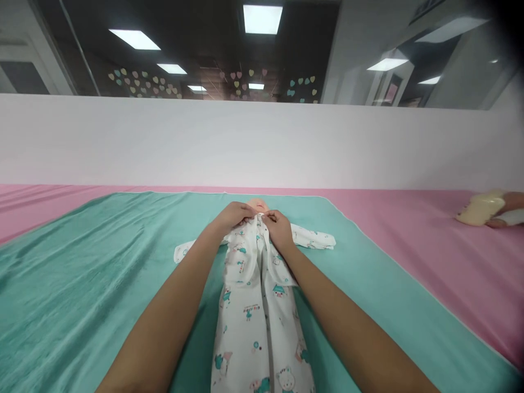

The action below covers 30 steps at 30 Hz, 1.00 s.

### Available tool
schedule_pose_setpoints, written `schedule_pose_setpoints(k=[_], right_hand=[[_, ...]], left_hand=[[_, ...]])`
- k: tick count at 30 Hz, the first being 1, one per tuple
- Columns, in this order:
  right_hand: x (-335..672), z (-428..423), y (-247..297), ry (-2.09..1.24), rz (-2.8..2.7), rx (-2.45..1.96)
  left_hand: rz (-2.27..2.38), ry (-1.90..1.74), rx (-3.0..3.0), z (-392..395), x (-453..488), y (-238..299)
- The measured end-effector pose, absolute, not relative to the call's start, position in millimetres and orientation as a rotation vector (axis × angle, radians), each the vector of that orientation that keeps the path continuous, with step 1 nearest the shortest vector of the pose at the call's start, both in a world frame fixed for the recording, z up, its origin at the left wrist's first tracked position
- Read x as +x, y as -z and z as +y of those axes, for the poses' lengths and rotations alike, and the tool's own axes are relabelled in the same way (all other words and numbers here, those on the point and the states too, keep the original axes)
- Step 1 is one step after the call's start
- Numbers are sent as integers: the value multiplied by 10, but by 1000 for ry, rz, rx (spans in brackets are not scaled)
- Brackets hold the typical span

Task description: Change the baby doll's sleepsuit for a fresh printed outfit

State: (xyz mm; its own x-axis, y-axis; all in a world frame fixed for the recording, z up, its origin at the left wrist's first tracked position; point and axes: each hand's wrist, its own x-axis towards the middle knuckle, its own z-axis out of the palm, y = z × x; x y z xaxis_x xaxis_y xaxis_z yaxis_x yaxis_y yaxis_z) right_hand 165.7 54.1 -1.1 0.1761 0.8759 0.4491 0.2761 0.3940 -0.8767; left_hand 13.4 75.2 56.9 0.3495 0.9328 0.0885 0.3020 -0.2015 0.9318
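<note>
A baby doll (pixel 258 206) lies on its back on a teal blanket (pixel 94 273), dressed in a white printed sleepsuit (pixel 256 316) with its sleeves spread out to both sides. Only the top of the doll's head shows beyond my hands. My left hand (pixel 231 216) pinches the left edge of the suit's collar, fingers closed on the fabric. My right hand (pixel 280 227) pinches the right edge of the collar just opposite, the two hands almost touching at the neck opening. The suit's front gapes a little below my hands.
The teal blanket lies over a pink sheet (pixel 429 245). A white partition wall (pixel 262 142) runs along the far side. At the far right edge, another person's hand (pixel 510 210) holds a cream-coloured object (pixel 481 209) on the pink sheet.
</note>
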Motion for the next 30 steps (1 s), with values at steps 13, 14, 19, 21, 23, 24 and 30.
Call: schedule_pose_setpoints(k=[13,14,19,21,23,24,30], right_hand=[[1662,514,10,-574,-1423,-1088],[1663,512,9,-569,-1433,-1087],[1650,488,-12,-567,-1477,-1071],[1645,474,-25,-550,-1518,-1040],[1645,460,-35,-533,-1581,-1003],[1646,454,-39,-532,-1609,-997],[1666,449,-40,-562,-1628,-1016]], left_hand=[[1071,-877,1599,781,155,-525],[1087,-879,1604,770,160,-531],[1094,-850,1697,708,182,-589],[1053,-808,1794,689,191,-610],[1027,-780,1877,682,200,-613],[1032,-782,1900,685,204,-607],[1117,-894,1759,762,207,-526]])
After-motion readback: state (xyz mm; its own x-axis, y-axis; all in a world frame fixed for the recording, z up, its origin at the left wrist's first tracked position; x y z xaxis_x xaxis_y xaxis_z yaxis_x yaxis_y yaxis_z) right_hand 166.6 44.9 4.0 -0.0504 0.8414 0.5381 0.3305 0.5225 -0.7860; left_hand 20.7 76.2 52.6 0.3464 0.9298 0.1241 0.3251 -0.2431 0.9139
